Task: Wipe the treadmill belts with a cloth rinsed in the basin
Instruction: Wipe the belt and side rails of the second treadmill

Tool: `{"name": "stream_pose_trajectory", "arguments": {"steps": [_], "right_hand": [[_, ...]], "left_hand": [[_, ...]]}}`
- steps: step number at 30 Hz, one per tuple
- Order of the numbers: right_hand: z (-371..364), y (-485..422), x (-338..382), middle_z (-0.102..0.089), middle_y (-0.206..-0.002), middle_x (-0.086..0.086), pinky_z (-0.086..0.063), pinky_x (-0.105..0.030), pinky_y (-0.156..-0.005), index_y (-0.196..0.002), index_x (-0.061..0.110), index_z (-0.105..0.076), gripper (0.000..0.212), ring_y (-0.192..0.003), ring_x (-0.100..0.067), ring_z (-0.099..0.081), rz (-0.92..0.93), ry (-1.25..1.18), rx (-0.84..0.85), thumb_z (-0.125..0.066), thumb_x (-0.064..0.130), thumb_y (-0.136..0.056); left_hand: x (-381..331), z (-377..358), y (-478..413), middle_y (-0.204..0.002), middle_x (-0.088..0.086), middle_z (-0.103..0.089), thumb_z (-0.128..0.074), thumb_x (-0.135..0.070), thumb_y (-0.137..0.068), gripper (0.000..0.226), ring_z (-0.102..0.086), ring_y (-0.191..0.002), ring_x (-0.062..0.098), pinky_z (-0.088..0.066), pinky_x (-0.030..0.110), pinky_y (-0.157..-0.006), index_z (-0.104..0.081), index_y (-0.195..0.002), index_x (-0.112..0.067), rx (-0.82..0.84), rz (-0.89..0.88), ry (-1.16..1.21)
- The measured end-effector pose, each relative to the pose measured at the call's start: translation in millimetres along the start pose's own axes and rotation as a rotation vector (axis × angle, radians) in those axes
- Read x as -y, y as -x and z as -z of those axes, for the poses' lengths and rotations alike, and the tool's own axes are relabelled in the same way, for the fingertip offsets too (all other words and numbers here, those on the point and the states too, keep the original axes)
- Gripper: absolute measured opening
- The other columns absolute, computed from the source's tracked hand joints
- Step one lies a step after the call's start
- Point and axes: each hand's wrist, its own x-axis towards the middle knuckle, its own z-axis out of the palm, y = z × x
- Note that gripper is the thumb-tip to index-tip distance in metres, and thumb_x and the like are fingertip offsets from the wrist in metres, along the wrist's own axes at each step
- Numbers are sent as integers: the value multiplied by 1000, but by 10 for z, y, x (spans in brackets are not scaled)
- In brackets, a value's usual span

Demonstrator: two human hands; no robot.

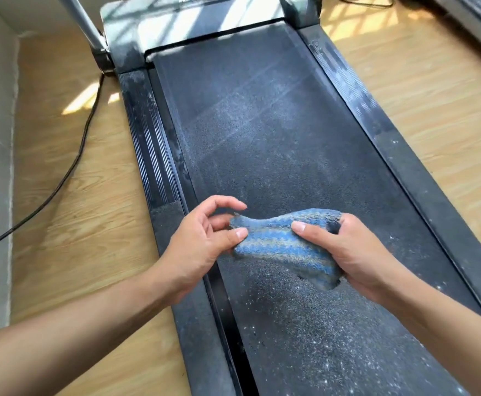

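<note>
A blue striped cloth (282,241) is held above the dusty black treadmill belt (262,132). My right hand (350,252) grips its right end, thumb on top and fingers curled beneath. My left hand (202,241) pinches the cloth's left edge between thumb and fingers. The belt shows pale dust, streaks at mid length and white specks near me. No basin is in view.
Black side rails (150,138) run along both sides of the belt, with the grey motor cover (193,21) at the far end. A black power cable (70,167) trails over the wooden floor on the left beside a white wall. Another machine's edge (479,21) shows top right.
</note>
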Motion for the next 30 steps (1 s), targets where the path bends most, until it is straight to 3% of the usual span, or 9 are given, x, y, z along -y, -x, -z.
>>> {"name": "stream_pose_trajectory", "arguments": {"steps": [3,6,11,15,19,23,25,28,30], "right_hand": [[38,-44,-40,-79,-95,-19,-60,-65,-74,-101,10,-80,29,-85,-44,-77,66,33,-45,-78,35,-87],[49,-85,-84,-81,-95,-14,-62,-44,-72,-100,10,-82,25,-81,-25,-75,123,17,-96,-78,31,-86],[108,-152,-190,-81,-101,-11,-60,-52,-96,-103,18,-84,24,-93,-24,-76,201,-20,-111,-77,31,-85],[134,-170,-235,-80,-104,-11,-56,-55,-101,-106,15,-83,24,-103,-27,-75,245,2,-103,-75,30,-89],[156,-178,-287,-71,-104,-1,-45,-28,-89,-94,16,-85,16,-93,-6,-63,364,125,-161,-77,28,-87],[175,-184,-256,-67,-137,12,-46,-18,-102,-100,12,-84,19,-128,1,-58,450,203,-197,-77,25,-87],[166,-170,-206,-71,-134,10,-42,-20,-112,-108,10,-82,22,-137,-3,-55,466,163,-150,-76,19,-89],[99,-104,-71,-80,-109,3,-53,-18,-92,-107,10,-82,21,-108,-6,-72,460,33,-181,-76,17,-88],[34,-55,12,-82,-95,-5,-62,-32,-79,-100,14,-84,14,-87,-12,-73,456,-23,-207,-76,19,-88]], "left_hand": [[-4,28,19,-123,-4,-75,-70,5,-94,40,-69,-101,2,-52,13,-85,-74,-123,-22,7,-27,-174],[2,52,-6,-111,-1,-80,-76,-5,-92,29,-69,-88,8,-51,14,-75,-79,-115,-22,-77,-30,-164],[9,117,-77,-91,14,-79,-91,-31,-68,34,-63,-73,17,-53,33,-78,-83,-100,-28,-270,-97,-241],[41,171,-97,-76,6,-76,-95,-32,-64,35,-57,-62,7,-47,21,-64,-83,-97,-28,-262,-122,-349],[51,254,-115,-78,-3,-76,-92,-23,-79,21,-62,-64,14,-52,28,-66,-82,-95,-32,-292,-155,-521],[-5,314,-175,-94,-3,-64,-82,-26,-90,11,-59,-79,11,-47,20,-73,-79,-94,-35,-250,-279,-676],[-75,319,-182,-110,-2,-58,-75,-29,-94,4,-58,-99,6,-44,13,-90,-73,-95,-32,-182,-328,-694],[-191,314,-169,-125,-4,-67,-62,-32,-94,13,-60,-116,10,-43,22,-100,-62,-94,-19,-5,-346,-570],[-249,293,-174,-109,-4,-72,-59,-36,-91,18,-61,-96,25,-46,36,-86,-59,-91,-19,42,-245,-371]]}}
